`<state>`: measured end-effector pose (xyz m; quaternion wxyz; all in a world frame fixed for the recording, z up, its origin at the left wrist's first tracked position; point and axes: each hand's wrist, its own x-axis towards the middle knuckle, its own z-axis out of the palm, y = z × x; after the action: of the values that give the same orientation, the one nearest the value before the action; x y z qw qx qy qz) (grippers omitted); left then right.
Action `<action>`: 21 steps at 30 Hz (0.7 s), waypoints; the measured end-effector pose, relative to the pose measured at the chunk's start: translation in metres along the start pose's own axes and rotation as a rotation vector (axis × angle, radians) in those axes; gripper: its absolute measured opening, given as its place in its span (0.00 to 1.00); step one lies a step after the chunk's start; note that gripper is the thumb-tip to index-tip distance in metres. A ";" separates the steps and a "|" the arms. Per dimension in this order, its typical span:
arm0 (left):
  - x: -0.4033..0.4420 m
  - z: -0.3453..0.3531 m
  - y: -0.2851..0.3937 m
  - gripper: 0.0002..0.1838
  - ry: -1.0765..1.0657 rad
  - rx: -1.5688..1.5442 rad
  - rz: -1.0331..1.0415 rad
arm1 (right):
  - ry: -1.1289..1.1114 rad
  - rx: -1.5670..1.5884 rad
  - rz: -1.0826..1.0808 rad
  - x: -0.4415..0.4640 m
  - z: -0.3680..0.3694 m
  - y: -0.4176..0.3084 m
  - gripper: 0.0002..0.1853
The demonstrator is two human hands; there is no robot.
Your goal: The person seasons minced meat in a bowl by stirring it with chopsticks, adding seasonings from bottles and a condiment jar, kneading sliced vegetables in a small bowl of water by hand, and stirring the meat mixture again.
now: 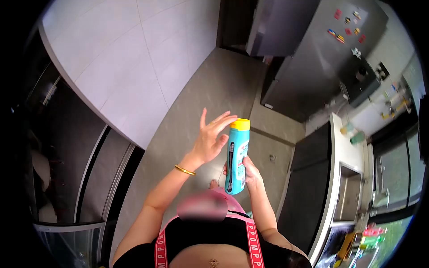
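A teal bottle with a yellow cap (237, 156) stands nearly upright in front of my body, near the middle of the view. My right hand (251, 171) is wrapped round its lower half from the right, with some fingers hidden behind it. A dark strip runs down the bottle's left side. My left hand (212, 137), with a gold bangle at the wrist, is raised on the bottle's left. Its fingers are spread, and one fingertip reaches the yellow cap.
A grey fridge (308, 67) with magnets stands at the upper right. Along the right runs a white counter (337, 143) with a sink (347, 194), two cups and bottles. A white tiled wall (120, 58) is at the upper left, above grey floor (214, 85).
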<state>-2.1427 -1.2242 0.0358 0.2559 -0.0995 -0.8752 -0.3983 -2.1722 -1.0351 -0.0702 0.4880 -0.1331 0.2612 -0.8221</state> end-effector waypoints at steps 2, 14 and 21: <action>0.064 0.005 -0.055 0.45 0.056 -0.009 -0.021 | 0.051 -0.093 0.035 0.075 -0.016 -0.046 0.37; 0.304 -0.041 -0.287 0.38 0.182 -0.195 0.061 | 0.047 -0.088 -0.009 0.390 -0.084 -0.156 0.37; 0.492 -0.056 -0.398 0.46 -0.108 -0.299 0.067 | 0.080 -0.017 -0.159 0.554 -0.130 -0.255 0.42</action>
<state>-2.6902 -1.5448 0.0690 0.2039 -0.1868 -0.8148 -0.5096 -2.6914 -1.3808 -0.0555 0.4094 -0.1246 0.2763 -0.8605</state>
